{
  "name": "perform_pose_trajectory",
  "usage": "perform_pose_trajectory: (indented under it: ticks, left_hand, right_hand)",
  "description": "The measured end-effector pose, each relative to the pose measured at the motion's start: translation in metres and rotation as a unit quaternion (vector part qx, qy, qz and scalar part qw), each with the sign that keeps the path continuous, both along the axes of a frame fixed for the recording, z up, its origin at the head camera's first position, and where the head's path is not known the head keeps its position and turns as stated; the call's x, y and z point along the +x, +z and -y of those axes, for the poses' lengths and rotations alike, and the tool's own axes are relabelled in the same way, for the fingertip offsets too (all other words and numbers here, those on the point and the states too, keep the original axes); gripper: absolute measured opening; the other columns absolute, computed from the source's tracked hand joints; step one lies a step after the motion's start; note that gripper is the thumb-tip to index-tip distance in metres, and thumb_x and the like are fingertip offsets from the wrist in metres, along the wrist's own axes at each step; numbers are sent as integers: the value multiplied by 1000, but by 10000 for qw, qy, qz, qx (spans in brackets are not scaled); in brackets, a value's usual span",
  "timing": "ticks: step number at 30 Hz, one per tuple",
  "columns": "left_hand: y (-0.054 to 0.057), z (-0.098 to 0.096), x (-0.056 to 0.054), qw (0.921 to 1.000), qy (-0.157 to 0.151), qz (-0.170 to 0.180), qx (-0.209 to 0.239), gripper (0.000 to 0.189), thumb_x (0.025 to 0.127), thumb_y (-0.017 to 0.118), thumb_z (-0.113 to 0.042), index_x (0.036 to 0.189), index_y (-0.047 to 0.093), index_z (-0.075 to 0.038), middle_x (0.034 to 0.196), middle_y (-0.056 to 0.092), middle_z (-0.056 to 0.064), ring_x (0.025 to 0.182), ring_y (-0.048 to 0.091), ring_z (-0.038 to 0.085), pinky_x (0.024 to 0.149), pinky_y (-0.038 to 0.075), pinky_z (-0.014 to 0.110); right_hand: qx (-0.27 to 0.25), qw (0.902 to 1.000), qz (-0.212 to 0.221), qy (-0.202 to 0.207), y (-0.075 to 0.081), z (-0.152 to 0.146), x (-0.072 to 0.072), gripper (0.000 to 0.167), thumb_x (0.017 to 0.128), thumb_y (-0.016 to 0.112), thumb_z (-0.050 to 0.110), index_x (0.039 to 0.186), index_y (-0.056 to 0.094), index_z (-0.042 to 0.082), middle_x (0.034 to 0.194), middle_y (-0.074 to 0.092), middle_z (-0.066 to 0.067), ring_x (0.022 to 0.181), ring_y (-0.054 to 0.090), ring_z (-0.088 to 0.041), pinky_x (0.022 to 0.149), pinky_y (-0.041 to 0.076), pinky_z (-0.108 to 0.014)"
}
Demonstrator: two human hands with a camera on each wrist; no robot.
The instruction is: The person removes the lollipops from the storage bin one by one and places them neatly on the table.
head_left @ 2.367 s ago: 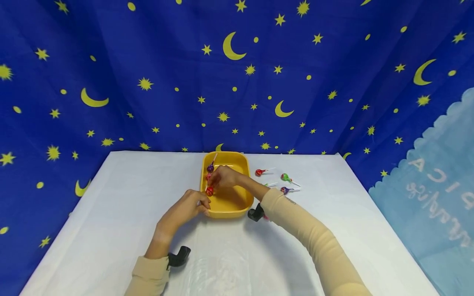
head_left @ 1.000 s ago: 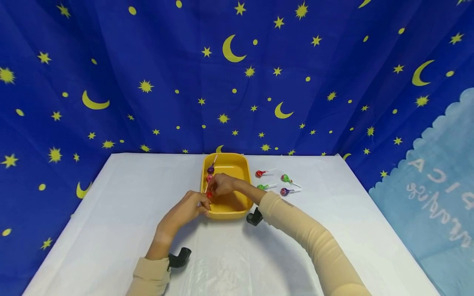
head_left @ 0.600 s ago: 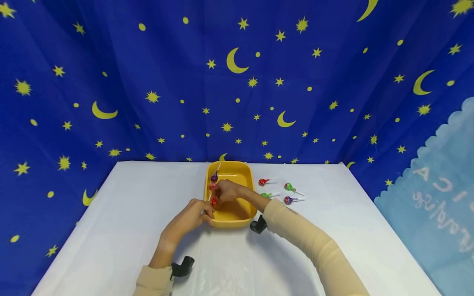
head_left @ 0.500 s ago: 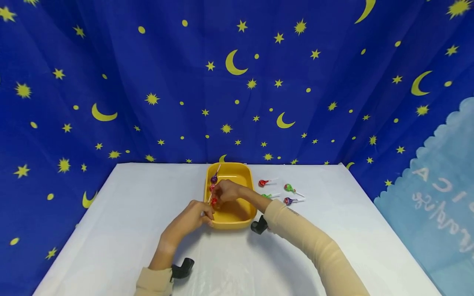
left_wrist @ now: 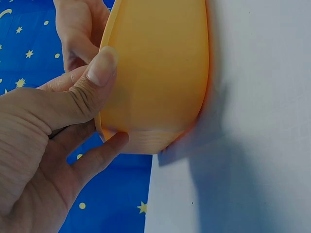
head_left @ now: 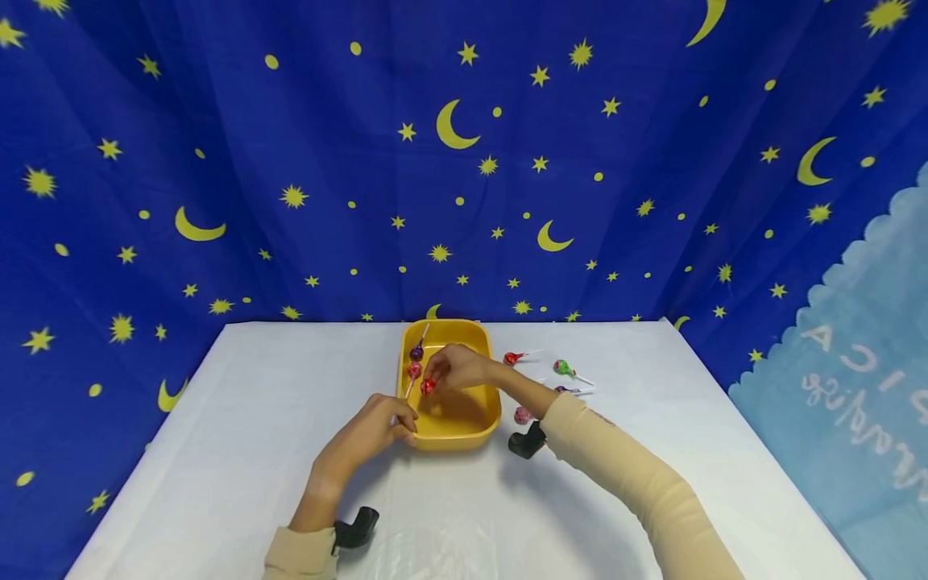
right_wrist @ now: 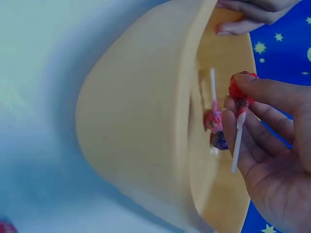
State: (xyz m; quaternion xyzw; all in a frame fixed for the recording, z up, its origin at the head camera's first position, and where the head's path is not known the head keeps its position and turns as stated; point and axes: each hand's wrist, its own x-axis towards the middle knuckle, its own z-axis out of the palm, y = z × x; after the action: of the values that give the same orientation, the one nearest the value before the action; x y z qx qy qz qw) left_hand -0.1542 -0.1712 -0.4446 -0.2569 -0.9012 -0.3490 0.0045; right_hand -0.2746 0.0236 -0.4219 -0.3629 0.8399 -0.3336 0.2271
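A yellow tray [head_left: 449, 443] stands at the table's back middle. My left hand [head_left: 373, 424] grips its near left corner; in the left wrist view the thumb [left_wrist: 103, 65] lies over the wall and the other fingers curl round the rim. Above the tray, my right hand [head_left: 458, 367] pinches a red lollipop [right_wrist: 239, 92] by its wrapped head, its white stick pointing away from the fingertips. Inside along the left wall lie a purple lollipop [head_left: 416, 352] and a pink lollipop [head_left: 414, 370], the pink one's stick toward my left hand.
Right of the tray, several lollipops lie on the white table [head_left: 217, 451]: a red lollipop [head_left: 511, 358], a green lollipop [head_left: 562, 368], a purple one partly behind my right forearm, and a pink lollipop [head_left: 523, 415] beside the wrist camera. A blue starry curtain [head_left: 326, 161] hangs behind.
My right hand has drawn the red lollipop away from the tray's left side, slightly right and up. The pink lollipop inside is now more exposed. My left hand keeps its grip on the corner.
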Motion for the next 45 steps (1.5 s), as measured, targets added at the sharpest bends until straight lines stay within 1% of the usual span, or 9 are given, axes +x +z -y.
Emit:
perform_pose_trajectory:
  ticks: [2, 9, 16, 20, 23, 28, 35, 39, 45]
  left_hand:
    - [0, 0, 0, 10000, 6, 22, 17, 8, 78, 78, -5, 74, 74, -11, 81, 70, -4, 76, 61, 7, 71, 53, 25]
    - [1, -1, 1, 10000, 38, -5, 12, 9, 77, 78, -3, 74, 74, -11, 81, 70, -2, 78, 63, 10, 75, 56, 33]
    - [2, -2, 2, 10000, 73, 29, -3, 10, 77, 78, -3, 73, 74, -11, 87, 72, 2, 87, 67, 18, 81, 56, 39]
    - [1, -2, 1, 9999, 82, 54, 17, 10, 77, 78, -2, 73, 74, -10, 90, 73, 6, 89, 67, 21, 82, 55, 42]
    - [0, -3, 1, 10000, 61, 29, 53, 10, 77, 78, -2, 73, 74, -10, 91, 73, 7, 90, 67, 22, 83, 56, 42]
    - [0, -4, 0, 10000, 38, -24, 42, 9, 77, 78, -3, 73, 74, -10, 91, 73, 8, 89, 67, 21, 82, 56, 40]
    - [3, -3, 1, 9999, 112, 68, 6, 8, 76, 78, -3, 74, 74, -9, 88, 72, 4, 83, 65, 16, 77, 56, 38]
    - [2, -2, 0, 9999, 91, 74, -33, 6, 77, 78, -5, 75, 74, -9, 89, 73, 4, 84, 66, 17, 78, 56, 36]
    - [0, 0, -1, 9999, -77, -112, 12, 5, 77, 78, -6, 76, 74, -7, 88, 72, 6, 81, 66, 16, 74, 56, 34]
  right_hand:
    - [-94, 9999, -51, 39, 3, -5, 1, 24, 76, 64, -12, 98, 70, -3, 90, 73, -11, 79, 66, -13, 75, 55, -20]
    - [-397, 9989, -22, -230, 10, -24, 6, 24, 80, 78, 2, 102, 70, -3, 93, 73, -12, 79, 65, -8, 78, 56, -22]
    - [-541, 9966, 42, -626, 14, -46, 13, 25, 81, 77, 3, 104, 72, -1, 96, 75, -12, 84, 68, -11, 80, 57, -24]
    - [-615, 9961, 99, -627, 15, -59, 16, 24, 83, 75, 2, 106, 73, -1, 98, 75, -12, 87, 71, -14, 81, 57, -25]
    - [-666, 9956, 174, -635, 17, -67, 18, 24, 84, 74, 1, 107, 72, -3, 99, 74, -13, 88, 71, -15, 82, 57, -27]
    - [-613, 9930, 367, -937, 21, -77, 21, 25, 83, 75, 1, 108, 71, -1, 98, 74, -11, 86, 70, -15, 82, 58, -27]
    - [-762, 9905, 453, -1054, 19, -93, 24, 26, 83, 75, 2, 109, 70, 1, 100, 74, -10, 87, 69, -15, 78, 59, -36]
    - [-893, 9900, 297, -1053, 18, -107, 27, 27, 82, 75, 0, 109, 69, -1, 102, 73, -14, 86, 68, -16, 78, 59, -30]
    - [-980, 9877, 237, -1192, 15, -126, 29, 29, 81, 77, 1, 108, 69, -3, 102, 72, -17, 87, 67, -19, 80, 58, -27]
